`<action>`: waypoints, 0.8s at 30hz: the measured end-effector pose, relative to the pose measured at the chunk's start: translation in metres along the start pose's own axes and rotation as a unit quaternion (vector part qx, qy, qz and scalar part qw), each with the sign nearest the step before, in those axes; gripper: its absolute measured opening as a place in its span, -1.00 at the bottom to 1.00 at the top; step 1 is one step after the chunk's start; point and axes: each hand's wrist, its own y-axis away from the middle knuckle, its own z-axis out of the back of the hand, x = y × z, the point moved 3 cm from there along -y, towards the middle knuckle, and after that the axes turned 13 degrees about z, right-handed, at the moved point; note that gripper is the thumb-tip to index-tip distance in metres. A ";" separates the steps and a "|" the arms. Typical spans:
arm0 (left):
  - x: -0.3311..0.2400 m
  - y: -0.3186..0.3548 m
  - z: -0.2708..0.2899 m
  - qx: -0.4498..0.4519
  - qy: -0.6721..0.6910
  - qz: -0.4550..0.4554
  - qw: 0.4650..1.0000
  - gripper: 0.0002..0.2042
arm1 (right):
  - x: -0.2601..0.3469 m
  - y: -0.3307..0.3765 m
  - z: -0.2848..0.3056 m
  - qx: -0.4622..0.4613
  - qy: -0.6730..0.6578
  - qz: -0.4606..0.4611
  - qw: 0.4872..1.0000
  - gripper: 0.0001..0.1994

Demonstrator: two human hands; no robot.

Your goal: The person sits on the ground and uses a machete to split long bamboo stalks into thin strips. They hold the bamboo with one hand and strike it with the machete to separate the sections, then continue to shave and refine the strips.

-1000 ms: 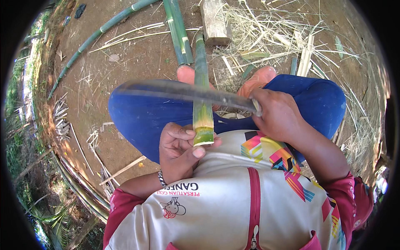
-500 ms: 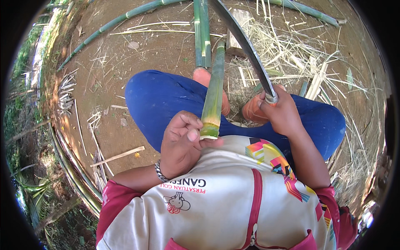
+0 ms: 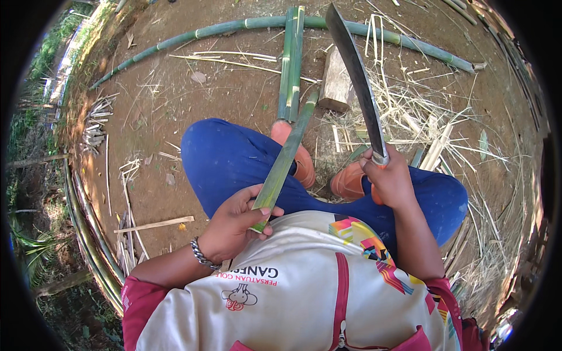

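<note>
My left hand (image 3: 243,221) is closed round the near end of a split bamboo strip (image 3: 284,161), thumb on top. The green strip slants away over my left leg, its far end beside a wooden block (image 3: 338,82). In my right hand (image 3: 387,178) is the handle of a machete (image 3: 358,76). Its long, dark, slightly curved blade points up and away, to the right of the strip and apart from it. Beyond my left foot lie green bamboo pieces (image 3: 290,64) side by side.
A long green bamboo pole (image 3: 228,27) crosses the ground at the far side. Pale bamboo shavings (image 3: 410,111) are heaped at the right. Small cut pieces (image 3: 96,126) lie at the left, near long poles (image 3: 93,245). Orange shoes (image 3: 349,178) are on my feet.
The bamboo strip has turned in my left hand, its near end shifting left and toward me. The machete stays raised in my right hand. The view has tilted a little farther out.
</note>
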 end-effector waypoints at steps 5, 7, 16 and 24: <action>-0.019 0.014 0.020 -0.025 -0.064 -0.052 0.996 -0.43 | -0.004 0.006 0.008 -0.010 0.029 -0.009 1.000 -0.82; -0.031 0.021 0.022 -0.045 -0.087 -0.079 0.992 -0.42 | -0.003 0.007 0.008 -0.025 0.013 0.003 1.000 -0.82; -0.154 0.078 0.069 -0.395 -0.509 -0.329 0.691 -0.64 | -0.003 0.011 0.011 -0.027 -0.013 -0.020 0.999 -0.84; -0.274 0.110 0.076 -0.374 -0.489 -0.481 0.624 -0.71 | -0.006 0.010 0.001 -0.010 0.003 0.002 1.000 -0.83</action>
